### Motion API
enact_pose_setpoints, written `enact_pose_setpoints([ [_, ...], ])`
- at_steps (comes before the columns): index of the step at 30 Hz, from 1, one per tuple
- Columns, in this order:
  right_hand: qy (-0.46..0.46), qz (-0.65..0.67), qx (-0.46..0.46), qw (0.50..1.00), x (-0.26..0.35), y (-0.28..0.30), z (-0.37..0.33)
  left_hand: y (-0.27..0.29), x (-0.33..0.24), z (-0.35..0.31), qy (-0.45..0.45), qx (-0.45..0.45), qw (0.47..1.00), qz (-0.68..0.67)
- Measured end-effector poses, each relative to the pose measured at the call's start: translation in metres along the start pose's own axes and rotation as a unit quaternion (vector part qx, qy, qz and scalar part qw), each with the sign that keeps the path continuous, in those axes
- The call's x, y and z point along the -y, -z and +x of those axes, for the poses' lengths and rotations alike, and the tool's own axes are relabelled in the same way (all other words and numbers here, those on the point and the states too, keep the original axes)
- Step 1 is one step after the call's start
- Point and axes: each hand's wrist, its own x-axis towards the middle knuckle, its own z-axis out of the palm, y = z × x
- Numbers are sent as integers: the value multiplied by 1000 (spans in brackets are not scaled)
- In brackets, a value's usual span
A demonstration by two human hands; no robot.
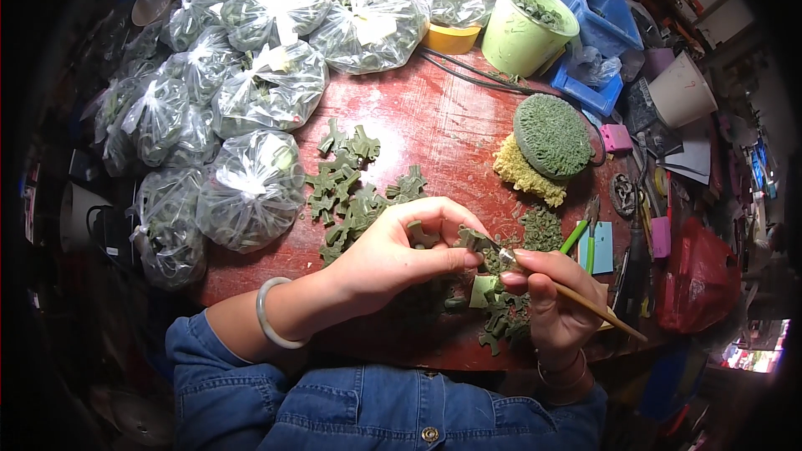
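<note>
My left hand point(388, 255) pinches a small dark green notched piece point(474, 239) between thumb and fingers. In my right hand point(553, 296) is a slim tool with a wooden handle point(606, 314), gripped like a pen. A shiny metal part of it meets the green piece; its exact tip is too small to make out. Beyond my left hand lies a loose pile of similar green pieces point(341, 188). More green pieces point(506, 323) sit below my hands, partly hidden by them, beside a small pale yellow-green square point(482, 291).
Tied clear plastic bags point(251, 188) of green pieces crowd the left and back of the red table point(418, 117). A pale green bucket point(522, 38) and blue bins point(597, 12) stand at back right. Nearer are a round green textured disc point(551, 135), green-handled pliers point(575, 236) and a red bag point(697, 280).
</note>
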Motion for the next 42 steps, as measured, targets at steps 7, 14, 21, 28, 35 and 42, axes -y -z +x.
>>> enact_pose_setpoints([
  [7,-12,20,-12,1000,-2,0,-1,0,2,0,-4,-5,1000,10],
  [14,-9,5,-2,1000,0,0,0,2,3,1,-17,2,1000,17],
  [21,0,3,-1,1000,-1,0,0,1,1,0,-8,1,1000,8],
  [28,11,-9,6,1000,0,1,2,-1,-2,0,6,-5,1000,-5],
  [35,10,-17,5,1000,1,-1,1,-1,-1,0,1,-12,1000,-8],
  [42,5,-23,10,1000,1,0,1,-1,-2,0,12,-13,1000,-25],
])
